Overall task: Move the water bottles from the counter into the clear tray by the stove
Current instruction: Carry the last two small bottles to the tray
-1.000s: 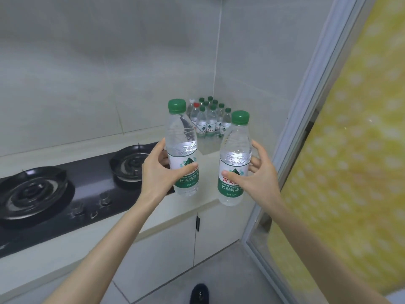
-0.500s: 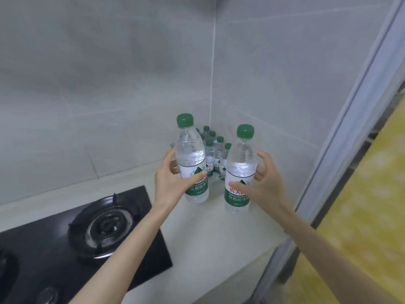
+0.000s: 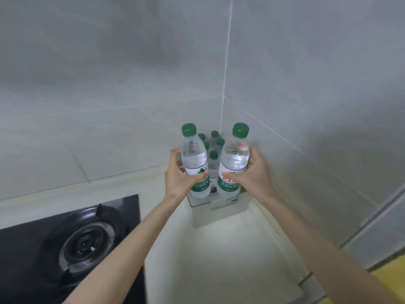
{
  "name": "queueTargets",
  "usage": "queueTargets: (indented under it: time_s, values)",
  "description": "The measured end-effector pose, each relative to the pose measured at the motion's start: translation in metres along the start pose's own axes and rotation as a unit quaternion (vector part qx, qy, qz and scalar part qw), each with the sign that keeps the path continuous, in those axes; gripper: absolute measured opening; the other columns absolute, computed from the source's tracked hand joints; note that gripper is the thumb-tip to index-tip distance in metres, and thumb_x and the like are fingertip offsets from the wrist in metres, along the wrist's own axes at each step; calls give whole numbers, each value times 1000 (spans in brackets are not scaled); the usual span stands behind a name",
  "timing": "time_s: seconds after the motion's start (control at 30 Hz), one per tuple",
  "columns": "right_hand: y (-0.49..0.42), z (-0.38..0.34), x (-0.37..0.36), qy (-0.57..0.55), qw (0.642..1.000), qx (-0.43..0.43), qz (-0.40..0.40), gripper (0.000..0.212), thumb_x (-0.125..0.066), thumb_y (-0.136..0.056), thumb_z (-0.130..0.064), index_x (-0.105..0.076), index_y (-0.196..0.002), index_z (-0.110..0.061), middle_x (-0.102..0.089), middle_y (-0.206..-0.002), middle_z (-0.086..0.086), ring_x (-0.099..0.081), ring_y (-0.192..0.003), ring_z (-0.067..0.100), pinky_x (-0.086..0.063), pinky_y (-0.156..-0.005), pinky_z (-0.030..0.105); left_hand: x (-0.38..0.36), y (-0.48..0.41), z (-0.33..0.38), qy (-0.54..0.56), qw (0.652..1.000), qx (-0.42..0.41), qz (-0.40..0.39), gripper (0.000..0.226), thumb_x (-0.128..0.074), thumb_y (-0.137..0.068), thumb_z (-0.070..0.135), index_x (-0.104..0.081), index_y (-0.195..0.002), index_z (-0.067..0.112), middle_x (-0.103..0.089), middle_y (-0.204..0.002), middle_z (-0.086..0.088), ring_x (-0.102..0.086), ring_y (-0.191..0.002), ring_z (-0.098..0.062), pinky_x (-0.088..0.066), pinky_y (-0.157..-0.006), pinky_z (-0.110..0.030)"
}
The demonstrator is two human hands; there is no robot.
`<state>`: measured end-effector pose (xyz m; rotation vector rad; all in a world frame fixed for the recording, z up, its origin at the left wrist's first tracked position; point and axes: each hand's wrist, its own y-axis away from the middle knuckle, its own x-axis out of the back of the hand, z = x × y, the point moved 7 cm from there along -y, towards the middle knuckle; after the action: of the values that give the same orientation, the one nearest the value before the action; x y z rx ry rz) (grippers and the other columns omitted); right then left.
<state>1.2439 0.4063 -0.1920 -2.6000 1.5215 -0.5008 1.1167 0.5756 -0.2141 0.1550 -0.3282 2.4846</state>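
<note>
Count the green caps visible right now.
6: one each on the left bottle and right bottle, gripped by left hand and right hand; four caps in the clear tray behind. More may be hidden.

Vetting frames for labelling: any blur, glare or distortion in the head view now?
Head view: wide-angle bowing, see the curved wall seam; left bottle and right bottle fairly sharp, labels partly legible; back bottles in the tray soft; pale glare on the counter before the tray; burner dark, low detail; walls grey and smeary.
</note>
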Motion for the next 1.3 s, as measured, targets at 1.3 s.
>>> queueTargets:
  time_s: [1.3]
  values:
    - [-69, 163, -81, 176, 947, -77, -257, 82, -87, -55, -3, -46, -124, -16, -58, -113, -7, -55, -108, 13, -39, -81, 17, -82, -40, -138, -109, 977, 177, -49, 67, -78, -62, -9, -34, -107, 15, -50, -94, 0, -49, -87, -21, -42, -67, -27]
